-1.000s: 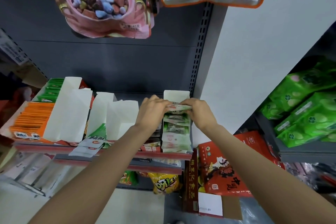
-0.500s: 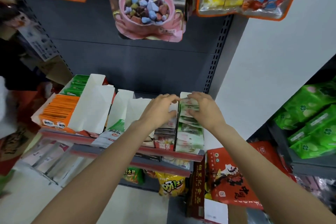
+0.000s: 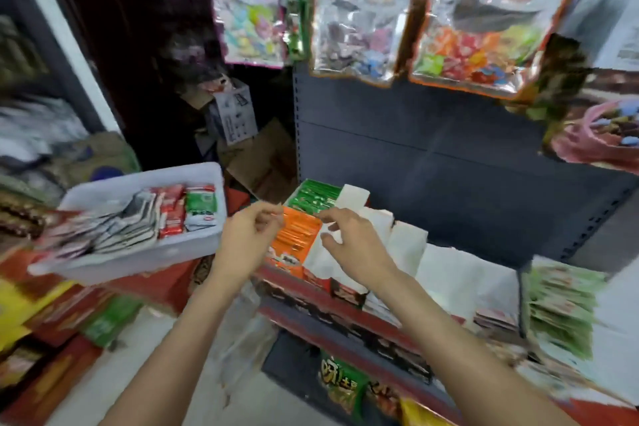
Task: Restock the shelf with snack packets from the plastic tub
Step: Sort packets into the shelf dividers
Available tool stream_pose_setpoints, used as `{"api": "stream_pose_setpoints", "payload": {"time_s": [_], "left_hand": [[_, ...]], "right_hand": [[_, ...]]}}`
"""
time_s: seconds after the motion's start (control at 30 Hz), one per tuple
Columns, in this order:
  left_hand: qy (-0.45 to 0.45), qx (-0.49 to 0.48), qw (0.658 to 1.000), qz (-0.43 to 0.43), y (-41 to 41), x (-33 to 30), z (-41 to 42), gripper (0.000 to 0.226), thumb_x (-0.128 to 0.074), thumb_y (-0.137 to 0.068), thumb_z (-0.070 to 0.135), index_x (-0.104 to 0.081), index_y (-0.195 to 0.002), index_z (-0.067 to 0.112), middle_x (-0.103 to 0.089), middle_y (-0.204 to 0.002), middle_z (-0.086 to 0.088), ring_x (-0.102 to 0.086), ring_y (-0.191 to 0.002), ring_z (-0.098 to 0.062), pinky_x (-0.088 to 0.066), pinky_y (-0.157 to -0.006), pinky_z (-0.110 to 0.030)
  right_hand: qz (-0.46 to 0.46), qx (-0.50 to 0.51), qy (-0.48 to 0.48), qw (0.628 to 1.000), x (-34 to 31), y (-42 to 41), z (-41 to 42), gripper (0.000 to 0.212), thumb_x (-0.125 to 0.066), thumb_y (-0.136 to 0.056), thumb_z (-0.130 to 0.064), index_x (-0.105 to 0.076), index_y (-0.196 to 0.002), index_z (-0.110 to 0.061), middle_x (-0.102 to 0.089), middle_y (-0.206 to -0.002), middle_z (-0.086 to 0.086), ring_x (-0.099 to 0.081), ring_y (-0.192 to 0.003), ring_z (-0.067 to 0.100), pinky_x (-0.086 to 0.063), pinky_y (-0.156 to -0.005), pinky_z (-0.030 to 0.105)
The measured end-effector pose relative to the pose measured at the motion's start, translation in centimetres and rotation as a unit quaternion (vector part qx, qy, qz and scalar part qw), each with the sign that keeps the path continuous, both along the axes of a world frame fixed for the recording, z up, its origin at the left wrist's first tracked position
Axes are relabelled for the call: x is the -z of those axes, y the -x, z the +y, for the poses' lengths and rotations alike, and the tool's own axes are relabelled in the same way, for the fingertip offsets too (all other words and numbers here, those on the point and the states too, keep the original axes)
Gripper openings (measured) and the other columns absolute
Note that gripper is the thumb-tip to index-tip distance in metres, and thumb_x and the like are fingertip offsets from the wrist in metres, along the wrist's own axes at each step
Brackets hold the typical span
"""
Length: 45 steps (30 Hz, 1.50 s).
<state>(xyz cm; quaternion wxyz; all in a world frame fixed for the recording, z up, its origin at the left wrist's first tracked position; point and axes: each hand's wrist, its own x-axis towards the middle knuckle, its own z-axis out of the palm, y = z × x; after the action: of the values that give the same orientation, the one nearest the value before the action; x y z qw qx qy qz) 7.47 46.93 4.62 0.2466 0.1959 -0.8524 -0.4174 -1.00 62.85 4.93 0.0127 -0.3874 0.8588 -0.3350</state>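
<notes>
Both your left hand (image 3: 247,239) and right hand (image 3: 349,245) hover loosely curled and empty above the shelf's (image 3: 345,318) part-filled left end, while snack packets (image 3: 145,218) wait in the plastic tub (image 3: 145,252) just left.

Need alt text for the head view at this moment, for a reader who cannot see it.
Two empty hands, left hand and right hand, hover with loosely curled fingers over orange packets on a store shelf. A white plastic tub of snack packets sits to the left.
</notes>
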Motion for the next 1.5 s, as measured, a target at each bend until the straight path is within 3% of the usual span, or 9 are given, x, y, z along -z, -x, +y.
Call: {"api": "stream_pose_setpoints", "payload": {"time_s": [0.27, 0.43, 0.63, 0.83, 0.93, 1.07, 1.17, 1.33, 1.5], "left_hand": [[0.03, -0.165, 0.978, -0.121, -9.4, 2.3, -21.0, 0.016, -0.057, -0.091, 0.013, -0.066, -0.102, 0.008, -0.069, -0.093, -0.01, -0.063, -0.091, -0.026, -0.035, -0.068, -0.023], [0.122, -0.173, 0.961, -0.176, -10.8, 3.8, -29.3, 0.031, -0.058, -0.086, 0.009, -0.06, -0.116, 0.003, -0.06, -0.12, -0.018, -0.053, -0.111, -0.034, -0.044, -0.091, -0.039], [0.154, -0.077, 0.932, -0.32, -10.0, 5.0, -36.8, 0.071, -0.058, -0.091, 0.032, -0.022, -0.148, 0.012, -0.021, -0.156, -0.009, -0.02, -0.143, -0.025, -0.021, -0.112, -0.033], [0.112, 0.011, 0.912, -0.394, -9.2, 6.4, -40.9, 0.084, -0.057, -0.091, 0.04, -0.003, -0.151, 0.018, 0.003, -0.159, 0.001, -0.001, -0.146, -0.016, -0.013, -0.117, -0.031], [0.096, 0.05, 0.901, -0.42, -9.4, 7.2, -41.8, 0.078, -0.054, -0.093, 0.039, -0.007, -0.151, 0.015, -0.002, -0.159, -0.002, -0.009, -0.146, -0.018, -0.016, -0.115, -0.027], [0.291, 0.083, 0.846, -0.439, -9.6, 6.8, -41.2, 0.058, -0.04, -0.099, 0.024, -0.015, -0.149, 0.006, -0.019, -0.155, -0.013, -0.028, -0.139, -0.028, -0.028, -0.109, -0.033], [0.4, 0.096, 0.817, -0.405, -9.9, 6.2, -41.5, 0.044, -0.042, -0.095, 0.009, -0.035, -0.139, 0.008, -0.048, -0.135, -0.012, -0.053, -0.117, -0.029, -0.046, -0.087, -0.037], [0.382, 0.079, 0.861, -0.327, -12.1, 4.9, -43.7, 0.048, -0.039, -0.098, 0.017, -0.032, -0.143, 0.03, -0.061, -0.12, -0.006, -0.06, -0.104, -0.027, -0.047, -0.076, -0.035], [0.163, -0.003, 0.982, -0.094, -13.5, 5.8, -46.0, 0.022, -0.054, -0.095, 0.028, -0.067, -0.112, 0.02, -0.071, -0.1, 0.001, -0.068, -0.091, -0.018, -0.052, -0.072, -0.03]], "right_hand": [[-0.033, -0.079, -0.077, 0.993, 1.5, -5.3, -21.9, 0.038, -0.053, -0.087, -0.01, -0.055, -0.125, -0.009, -0.056, -0.125, 0.014, -0.052, -0.116, 0.03, -0.042, -0.091, 0.035], [-0.046, -0.117, -0.103, 0.987, 4.2, -5.5, -30.6, 0.029, -0.053, -0.087, -0.013, -0.054, -0.116, -0.008, -0.058, -0.115, 0.014, -0.054, -0.108, 0.033, -0.045, -0.085, 0.036], [-0.06, -0.141, -0.123, 0.98, 6.8, -3.8, -38.9, 0.055, -0.054, -0.091, -0.024, -0.037, -0.141, -0.011, -0.041, -0.143, 0.01, -0.035, -0.133, 0.027, -0.03, -0.108, 0.033], [-0.108, -0.217, -0.188, 0.952, 8.5, -3.1, -45.0, 0.084, -0.061, -0.088, -0.043, -0.01, -0.152, -0.022, 0.001, -0.159, 0.0, 0.002, -0.147, 0.017, -0.007, -0.117, 0.032], [-0.112, -0.261, -0.236, 0.929, 9.0, -3.0, -46.7, 0.09, -0.064, -0.086, -0.043, -0.006, -0.152, -0.024, 0.007, -0.159, -0.002, 0.008, -0.146, 0.017, -0.005, -0.118, 0.034], [-0.073, -0.26, -0.256, 0.928, 8.9, -3.3, -47.7, 0.083, -0.064, -0.086, -0.043, -0.016, -0.151, -0.023, -0.021, -0.153, 0.006, -0.016, -0.142, 0.025, -0.023, -0.114, 0.037], [0.009, -0.252, -0.262, 0.932, 8.5, -3.9, -47.7, 0.074, -0.061, -0.087, -0.045, -0.026, -0.149, -0.024, -0.032, -0.136, 0.008, -0.028, -0.13, 0.024, -0.03, -0.105, 0.032], [-0.003, -0.249, -0.195, 0.949, 9.1, -5.0, -47.5, 0.062, -0.064, -0.086, -0.038, -0.038, -0.139, -0.02, -0.03, -0.148, 0.004, -0.024, -0.138, 0.023, -0.024, -0.11, 0.031], [0.072, -0.147, -0.059, 0.985, 8.6, -6.8, -49.5, 0.021, -0.062, -0.088, -0.029, -0.064, -0.103, -0.014, -0.066, -0.1, 0.005, -0.057, -0.096, 0.025, -0.046, -0.078, 0.037]]}}
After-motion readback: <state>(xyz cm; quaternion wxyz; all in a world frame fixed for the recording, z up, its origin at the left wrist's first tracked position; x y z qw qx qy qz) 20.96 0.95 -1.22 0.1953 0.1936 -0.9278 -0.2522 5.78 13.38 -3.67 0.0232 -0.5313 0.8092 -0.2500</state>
